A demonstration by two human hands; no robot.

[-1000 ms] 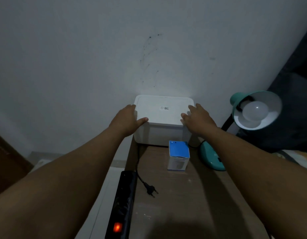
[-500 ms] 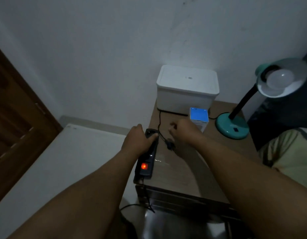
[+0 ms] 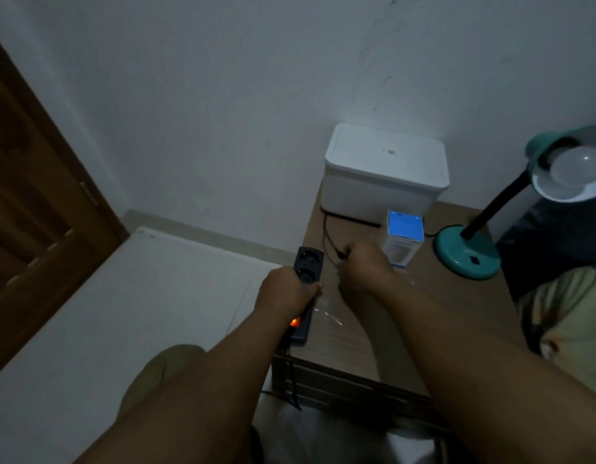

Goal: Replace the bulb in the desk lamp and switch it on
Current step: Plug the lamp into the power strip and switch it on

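A teal desk lamp (image 3: 467,254) stands at the right of the wooden table, its black neck bent up to a shade holding an unlit white bulb (image 3: 576,168). A black power strip (image 3: 308,262) lies along the table's left edge with an orange switch light (image 3: 294,322) glowing. My left hand (image 3: 285,291) grips the strip's middle. My right hand (image 3: 363,267) is closed around the lamp's black plug (image 3: 340,254) just right of the strip; the cord (image 3: 326,229) runs back behind the boxes. A blue-topped bulb box (image 3: 404,237) stands beside my right hand.
A white lidded box (image 3: 385,172) sits against the wall at the table's (image 3: 373,343) back. A brown wooden door (image 3: 32,202) is at the left, white floor below it. Dark and green fabric (image 3: 571,316) lies at the right edge. My knee (image 3: 162,373) shows lower left.
My hands left the white box and came down to the table front. The left hand took hold of the power strip, and the right hand picked up the lamp's plug.
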